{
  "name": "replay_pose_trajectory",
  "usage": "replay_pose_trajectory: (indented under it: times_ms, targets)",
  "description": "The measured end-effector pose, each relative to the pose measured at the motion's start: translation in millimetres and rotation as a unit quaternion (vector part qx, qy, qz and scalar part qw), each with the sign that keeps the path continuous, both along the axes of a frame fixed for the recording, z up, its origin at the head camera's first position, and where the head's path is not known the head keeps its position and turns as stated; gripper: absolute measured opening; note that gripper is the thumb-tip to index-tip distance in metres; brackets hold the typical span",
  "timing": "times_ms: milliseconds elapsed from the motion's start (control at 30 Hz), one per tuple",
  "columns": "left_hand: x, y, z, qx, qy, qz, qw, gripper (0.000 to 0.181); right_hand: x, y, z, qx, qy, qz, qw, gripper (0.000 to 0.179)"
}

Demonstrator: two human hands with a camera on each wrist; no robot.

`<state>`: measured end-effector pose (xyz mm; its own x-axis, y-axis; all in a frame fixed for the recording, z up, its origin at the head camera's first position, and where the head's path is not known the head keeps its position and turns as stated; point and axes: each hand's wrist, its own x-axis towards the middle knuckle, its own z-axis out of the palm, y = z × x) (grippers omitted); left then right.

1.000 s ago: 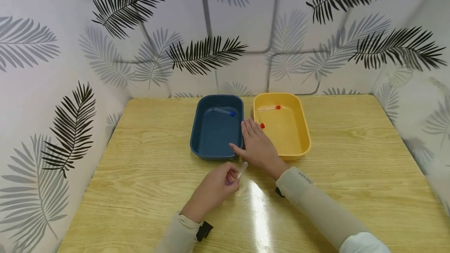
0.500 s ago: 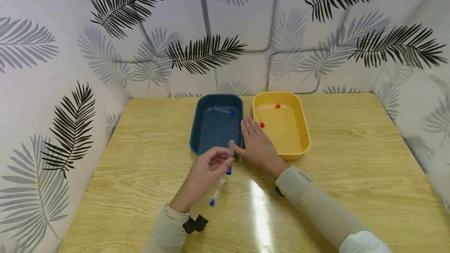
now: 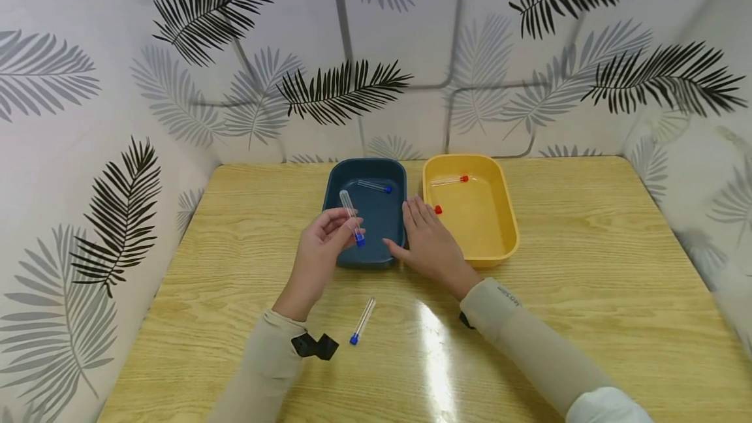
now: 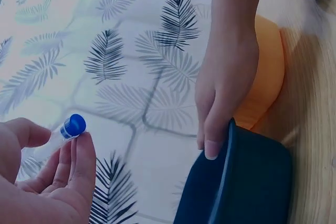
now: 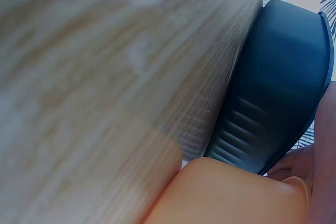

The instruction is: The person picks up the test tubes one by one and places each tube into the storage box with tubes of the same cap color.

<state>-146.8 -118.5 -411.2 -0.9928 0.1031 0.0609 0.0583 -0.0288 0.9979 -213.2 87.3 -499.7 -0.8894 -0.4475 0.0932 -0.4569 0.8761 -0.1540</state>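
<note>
My left hand (image 3: pixel 314 247) pinches a clear test tube (image 3: pixel 349 207) near its blue cap, over the left front part of the dark blue tray (image 3: pixel 376 227). The left wrist view shows the blue cap (image 4: pixel 76 124) between thumb and fingers. My right hand (image 3: pixel 435 250) rests, fingers straight, where the blue tray meets the yellow tray (image 3: pixel 482 227); its thumb reaches over the blue tray. A second blue-capped test tube (image 3: pixel 363 320) lies on the table before the blue tray. In the right wrist view, the right hand (image 5: pixel 323 166) is only partly visible.
Inside the blue tray lies a blue-capped tube (image 3: pixel 374 186). The yellow tray holds a red-capped tube (image 3: pixel 449 181) and a red cap (image 3: pixel 438 210), the rest of which is hidden by the right hand. A patterned wall covering (image 3: pixel 399 38) stands behind the wooden table (image 3: pixel 587 266).
My left hand has moved up and left with the test tube, from in front of the blue tray to above it. The tube left on the table has come into view. The right hand stays put.
</note>
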Motion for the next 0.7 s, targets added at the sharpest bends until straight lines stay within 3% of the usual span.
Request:
replay_pose_trajectory:
  times_ms: [200,533,700]
  targets:
    - [-21.4,-1.8,-10.4,-0.007,-0.013,0.030,0.9994,0.042,0.1,-1.2,1.3,0.007,-0.004,0.000,1.0000,0.089]
    - [-59.1,-3.0,-31.3,-0.022,-0.068,0.048,0.9963,0.033,0.3,-2.4,2.9,0.016,-0.010,-0.001,0.9998,0.089]
    - [-73.0,-1.0,-43.6,-0.026,-0.083,0.062,0.9943,0.033,0.3,-1.8,2.8,0.021,-0.004,-0.002,0.9998,0.088]
